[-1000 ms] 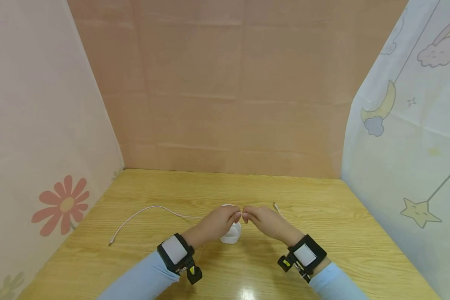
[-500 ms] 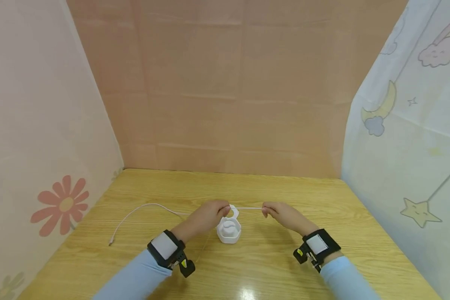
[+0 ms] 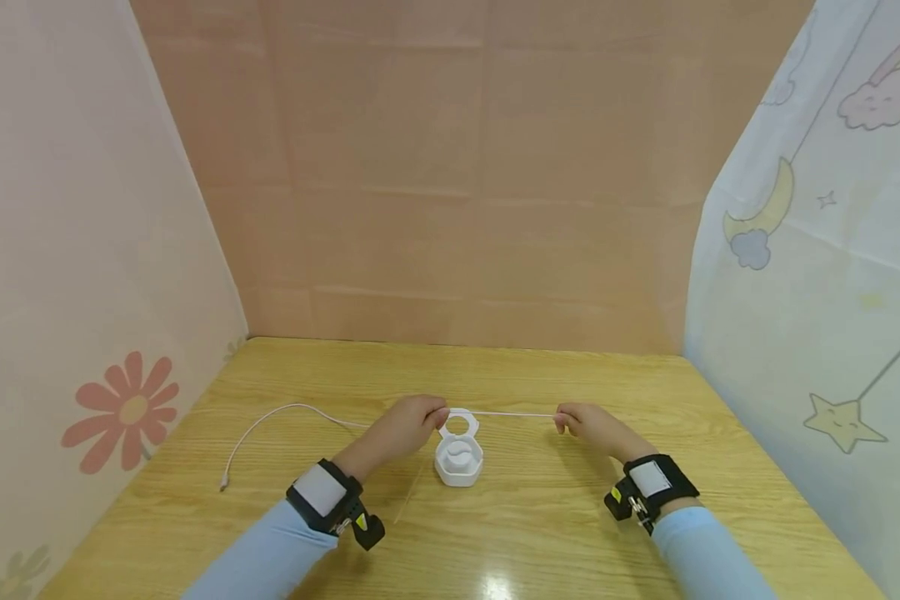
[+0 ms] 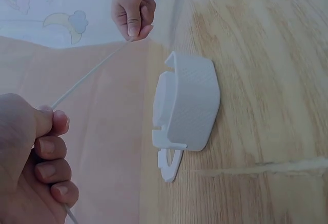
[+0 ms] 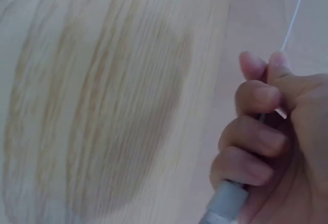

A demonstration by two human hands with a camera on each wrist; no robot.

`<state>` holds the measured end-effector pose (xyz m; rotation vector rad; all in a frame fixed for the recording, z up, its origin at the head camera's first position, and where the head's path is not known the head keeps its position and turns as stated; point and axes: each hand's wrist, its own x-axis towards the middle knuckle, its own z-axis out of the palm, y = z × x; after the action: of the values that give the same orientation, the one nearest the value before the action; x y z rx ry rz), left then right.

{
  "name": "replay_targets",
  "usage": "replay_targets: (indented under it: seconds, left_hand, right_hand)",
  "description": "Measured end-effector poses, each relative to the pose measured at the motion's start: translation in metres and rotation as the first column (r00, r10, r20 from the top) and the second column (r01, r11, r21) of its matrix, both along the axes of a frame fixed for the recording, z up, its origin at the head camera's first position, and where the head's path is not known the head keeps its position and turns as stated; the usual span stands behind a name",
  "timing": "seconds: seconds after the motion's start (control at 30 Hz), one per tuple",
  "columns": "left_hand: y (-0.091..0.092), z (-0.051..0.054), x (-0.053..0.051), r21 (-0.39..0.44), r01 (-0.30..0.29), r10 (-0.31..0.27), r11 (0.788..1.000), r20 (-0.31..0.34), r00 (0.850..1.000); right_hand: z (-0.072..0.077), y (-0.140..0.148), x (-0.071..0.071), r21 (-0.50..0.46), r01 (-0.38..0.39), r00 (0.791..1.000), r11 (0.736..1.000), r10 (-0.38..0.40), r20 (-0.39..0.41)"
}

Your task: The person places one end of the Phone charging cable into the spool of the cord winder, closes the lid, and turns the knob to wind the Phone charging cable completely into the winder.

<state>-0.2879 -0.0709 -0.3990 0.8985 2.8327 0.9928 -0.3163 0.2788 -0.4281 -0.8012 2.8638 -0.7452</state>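
A thin white cable runs taut between both hands, above the table. The left hand pinches it between thumb and forefinger, the other fingers curled round it in the left wrist view. The right hand grips the cable's other side; in the right wrist view a grey-white plug sticks out below its little finger. Between the hands, nearer the person, a white case stands on the table, its ring-shaped lid open at the back and a rounded core inside.
The cable's loose left part curves across the wooden table to a plug at the left. A plain pinkish-tan cloth stands behind, with printed cloths at left and right.
The hands have moved apart from almost touching, the right hand rightward and the left a little leftward. The cable between them is now stretched, and the case has come into view.
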Motion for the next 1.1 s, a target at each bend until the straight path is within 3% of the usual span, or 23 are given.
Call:
replay_targets:
  seconds: [0.2,0.37,0.47,0.57,0.63,0.73,0.87,1.1]
  left_hand:
    - [0.004,-0.002,0.0,0.0,-0.007,0.007,1.0,0.004,1.0]
    - [0.011,-0.003,0.001,-0.001,0.015,-0.015,1.0,0.02,1.0]
    - [0.018,-0.003,0.003,-0.007,0.028,-0.028,1.0,0.028,0.999]
    - [0.024,-0.005,0.005,-0.016,0.043,-0.042,0.999,0.034,0.999]
    - [0.026,-0.004,0.007,-0.016,0.052,-0.051,0.999,0.042,0.998]
    - [0.029,-0.003,0.01,-0.013,0.062,-0.062,0.998,0.042,0.997]
    - [0.032,-0.002,0.013,-0.004,0.071,-0.071,0.997,0.036,0.997]
    - [0.031,-0.006,0.015,-0.005,0.11,-0.11,0.994,0.027,0.994]
  right_hand:
    - [0.003,-0.008,0.003,0.03,0.055,0.998,0.998,-0.055,0.009]
    - [0.014,-0.035,0.016,0.094,0.136,0.989,0.986,-0.128,-0.078]
    - [0.023,-0.062,0.026,0.057,0.085,0.994,0.995,-0.081,-0.068]
    - [0.031,-0.089,0.038,-0.022,-0.024,1.0,0.999,0.024,-0.016]
    - [0.035,-0.104,0.044,-0.063,-0.087,0.996,0.994,0.088,0.017]
    - [0.035,-0.118,0.049,-0.076,-0.166,0.986,0.983,0.167,0.001]
    - [0.03,-0.122,0.047,-0.07,-0.206,0.978,0.976,0.202,-0.061]
    - [0.025,-0.115,0.044,-0.098,-0.234,0.97,0.967,0.226,-0.084]
